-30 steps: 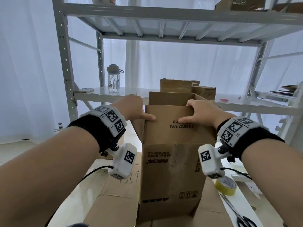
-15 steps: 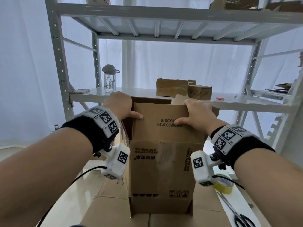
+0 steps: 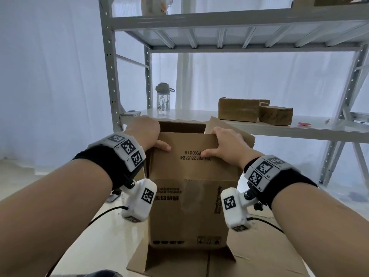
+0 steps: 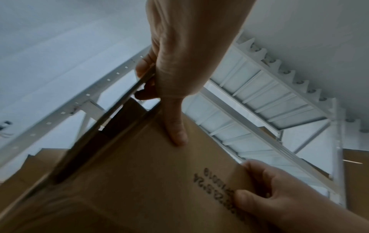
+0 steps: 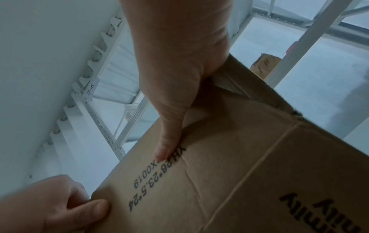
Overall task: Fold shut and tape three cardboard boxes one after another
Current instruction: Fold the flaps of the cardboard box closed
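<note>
The right hand [image 5: 179, 52] grips the top edge of the cardboard box flap [image 5: 199, 157], its thumb [image 5: 169, 138] pressed flat on the outer face beside the printed code "XH 26*23.5*24" [image 5: 157, 181]. The left hand [image 5: 49, 203] holds the same flap at its other corner, thumb on the face. Behind stand white metal shelving [image 5: 95, 100] and a small brown box [image 5: 263, 64].

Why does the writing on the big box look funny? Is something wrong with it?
The print on the cardboard box reads upside down from the person's side: the code on the near flap and the symbols low on the front. So the box likely stands bottom-up. The left hand and right hand both grip that flap. Nothing looks torn or spilled.
</note>
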`<state>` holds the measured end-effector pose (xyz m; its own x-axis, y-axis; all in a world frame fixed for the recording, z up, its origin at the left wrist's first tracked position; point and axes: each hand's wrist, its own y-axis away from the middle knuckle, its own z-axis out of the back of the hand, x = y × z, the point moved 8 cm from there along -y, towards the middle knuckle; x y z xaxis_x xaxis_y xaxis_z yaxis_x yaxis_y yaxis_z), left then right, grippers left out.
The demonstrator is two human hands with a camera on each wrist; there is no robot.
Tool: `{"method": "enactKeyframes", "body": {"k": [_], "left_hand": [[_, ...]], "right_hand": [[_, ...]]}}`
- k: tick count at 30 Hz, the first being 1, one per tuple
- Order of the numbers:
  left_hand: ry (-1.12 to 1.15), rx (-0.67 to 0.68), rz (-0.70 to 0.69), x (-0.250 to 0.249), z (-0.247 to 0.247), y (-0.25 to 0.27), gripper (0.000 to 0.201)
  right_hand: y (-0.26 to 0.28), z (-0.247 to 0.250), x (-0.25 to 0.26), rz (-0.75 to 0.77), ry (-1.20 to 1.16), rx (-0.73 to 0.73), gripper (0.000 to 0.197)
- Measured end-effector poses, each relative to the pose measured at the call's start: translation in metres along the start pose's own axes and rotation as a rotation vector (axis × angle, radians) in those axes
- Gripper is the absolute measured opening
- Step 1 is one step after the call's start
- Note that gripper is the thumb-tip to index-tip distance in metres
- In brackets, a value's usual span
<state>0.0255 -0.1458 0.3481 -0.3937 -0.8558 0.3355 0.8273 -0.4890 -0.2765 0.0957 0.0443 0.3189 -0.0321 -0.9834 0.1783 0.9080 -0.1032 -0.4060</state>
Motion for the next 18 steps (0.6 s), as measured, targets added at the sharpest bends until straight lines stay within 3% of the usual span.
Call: {"method": "enactKeyframes", "body": {"k": [4, 9, 14, 18], "left_hand": [[0.057, -0.068, 0.03, 0.008, -0.006, 0.001, 0.07], [0.199, -0.025, 0.033, -0.008, -0.023, -0.011, 0.074], [0.18, -0.118, -0.101, -0.056, -0.029, -0.024, 0.081], [0.145, -0.186, -0.152, -0.062, -0.035, -0.029, 0.081]], "right_hand": [[0.001, 0.006, 0.002, 0.041, 0.054, -0.035, 0.053], [0.01, 0.028, -0.011, 0.044, 0.18, -0.085, 0.046], [0.02, 0.015, -0.042, -0.016, 0.132, -0.025, 0.049], [0.014, 0.003, -0.045, -0.027, 0.2, -0.029, 0.052]]}}
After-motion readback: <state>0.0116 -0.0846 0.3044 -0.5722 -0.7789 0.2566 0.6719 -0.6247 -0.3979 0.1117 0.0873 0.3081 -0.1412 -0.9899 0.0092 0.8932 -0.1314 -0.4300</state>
